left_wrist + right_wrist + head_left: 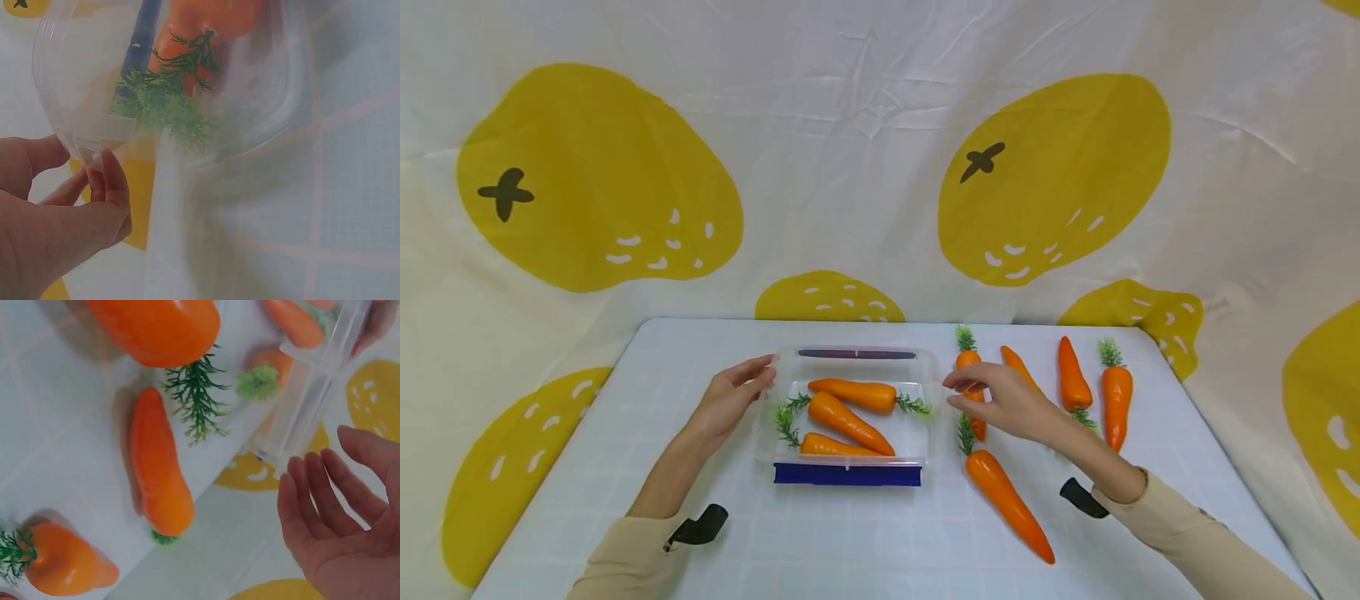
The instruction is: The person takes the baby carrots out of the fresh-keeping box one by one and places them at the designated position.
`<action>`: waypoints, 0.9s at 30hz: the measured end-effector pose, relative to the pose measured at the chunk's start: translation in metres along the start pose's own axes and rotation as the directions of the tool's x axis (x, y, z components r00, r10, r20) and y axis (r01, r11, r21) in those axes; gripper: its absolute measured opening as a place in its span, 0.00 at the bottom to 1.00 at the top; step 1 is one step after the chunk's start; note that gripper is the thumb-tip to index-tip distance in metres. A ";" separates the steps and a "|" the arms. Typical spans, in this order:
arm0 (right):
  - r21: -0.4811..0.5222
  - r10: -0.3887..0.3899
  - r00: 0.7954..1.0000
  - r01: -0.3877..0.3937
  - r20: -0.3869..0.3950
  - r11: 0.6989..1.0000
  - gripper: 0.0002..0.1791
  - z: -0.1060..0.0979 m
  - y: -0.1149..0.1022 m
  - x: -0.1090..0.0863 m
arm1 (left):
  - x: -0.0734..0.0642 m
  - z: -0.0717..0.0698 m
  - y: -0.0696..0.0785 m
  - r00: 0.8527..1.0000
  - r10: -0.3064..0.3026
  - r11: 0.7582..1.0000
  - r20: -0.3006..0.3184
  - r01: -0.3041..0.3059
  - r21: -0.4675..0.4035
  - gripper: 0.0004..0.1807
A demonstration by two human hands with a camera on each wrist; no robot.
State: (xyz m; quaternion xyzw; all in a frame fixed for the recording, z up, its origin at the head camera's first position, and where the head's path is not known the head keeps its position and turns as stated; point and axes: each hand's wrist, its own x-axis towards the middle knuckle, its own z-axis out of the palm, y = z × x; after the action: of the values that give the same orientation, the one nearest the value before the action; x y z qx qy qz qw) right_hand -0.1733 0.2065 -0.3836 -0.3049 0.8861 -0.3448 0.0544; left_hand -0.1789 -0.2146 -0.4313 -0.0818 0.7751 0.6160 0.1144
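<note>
A clear plastic food container with blue latches stands mid-table. Three toy carrots lie inside: one at the back, a middle one and a front one. My left hand is at its back left side; in the left wrist view, that hand's thumb and fingers pinch the clear rim. Beside the right side is my right hand, fingers loosely bent around nothing. The right wrist view has this hand's fingertips right at the container's rim. A carrot lies partly hidden behind the right hand.
A large carrot lies front right of the container. Farther right are an orange carrot partly behind the right hand, another carrot and a leafy-topped one. A fruit-print cloth hangs behind the table's back edge.
</note>
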 end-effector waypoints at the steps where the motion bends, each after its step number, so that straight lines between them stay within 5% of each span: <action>1: -0.010 -0.008 1.000 0.008 0.005 1.000 0.12 0.001 -0.002 0.003 | 0.000 0.000 0.000 1.000 -0.001 1.000 0.000 0.001 -0.001 0.33; 9: -0.105 -0.097 0.995 0.099 0.022 0.990 0.11 0.007 -0.013 0.027 | -0.001 0.000 -0.001 1.000 -0.006 1.000 -0.003 0.006 -0.013 0.33; 15: -0.156 -0.077 0.997 0.077 0.001 0.985 0.11 0.009 -0.020 0.040 | 0.000 0.000 -0.001 1.000 -0.002 1.000 -0.001 0.002 -0.022 0.32; 27: -0.193 -0.094 0.987 0.118 0.131 0.974 0.14 0.019 -0.031 0.070 | 0.001 0.000 -0.002 1.000 0.005 1.000 -0.007 -0.005 -0.021 0.32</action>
State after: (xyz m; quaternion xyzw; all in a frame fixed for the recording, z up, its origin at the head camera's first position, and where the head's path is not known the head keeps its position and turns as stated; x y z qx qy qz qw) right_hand -0.2079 0.1371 -0.3702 -0.3759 0.8939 -0.2370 0.0586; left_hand -0.1793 -0.2152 -0.4337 -0.0832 0.7691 0.6242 0.1090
